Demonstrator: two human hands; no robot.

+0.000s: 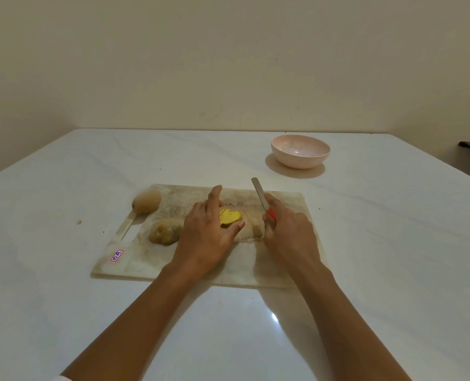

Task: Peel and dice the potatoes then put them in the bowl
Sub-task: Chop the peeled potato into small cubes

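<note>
Head view, items as I see them looking down.

1. Tabletop: white, glossy, faintly veined like marble, with a lamp glare near me.
2. Cutting board: a pale rectangular slab, stained and scuffed, with its long side running left to right. It has a slot handle at its left end and a red-edged sticker on its near left corner.
3. Peeled potato: it lies on the middle of the board. The flesh is bright yellow and matte, with flat cut faces and a slice line showing at its left end. Its long axis runs roughly left to right, and my left hand hides part of it.
4. Left hand: it rests over the peeled potato. The fingers are fairly straight, the index points away from me, and the thumb lies against the potato's near edge.
5. Right hand: it is to the right of the potato, curled tight round the red handle of the knife.
6. The knife blade is narrow, dull grey metal. It is raised and points away from me and slightly left.
7. Two unpeeled potatoes, tan and rough-skinned: one oval at the board's far left corner, one lumpy on the board just left of my left hand.
8. Bowl: pale pink, round and smooth. It stands on the tabletop beyond the board, to the right.
9. Wall: plain cream.
</note>
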